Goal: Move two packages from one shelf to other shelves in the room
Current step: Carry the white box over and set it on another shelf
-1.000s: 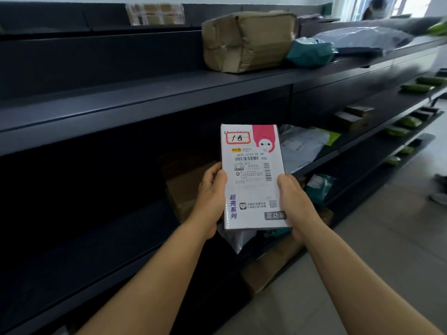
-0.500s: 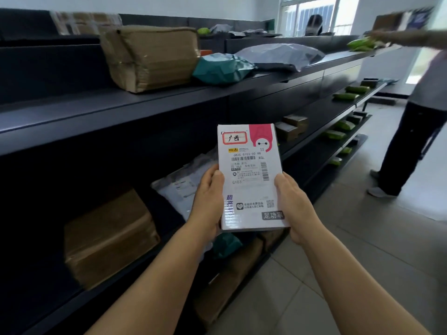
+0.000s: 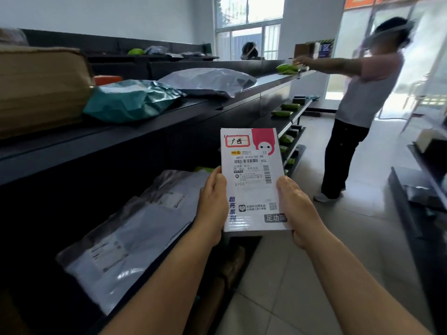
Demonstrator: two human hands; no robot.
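A flat white package (image 3: 254, 180) with a shipping label and a pink corner is held upright in front of me, label side toward me. My left hand (image 3: 212, 204) grips its left edge and my right hand (image 3: 294, 209) grips its lower right edge. It hangs in the air beside the dark shelving (image 3: 145, 136) on my left, over the tiled floor. A second dark shelf unit (image 3: 420, 209) stands at the right edge.
The top shelf carries a brown box (image 3: 41, 88), a teal bag (image 3: 130, 100) and a grey bag (image 3: 208, 81). Grey mailers (image 3: 125, 235) lie on the middle shelf. Green parcels (image 3: 285, 111) sit further along. A person (image 3: 362, 105) stands ahead on the right, reaching to the shelf.
My view has swung to the right along the shelving, so the aisle, the person and the right shelf now show. The package stays held in both hands, unchanged.
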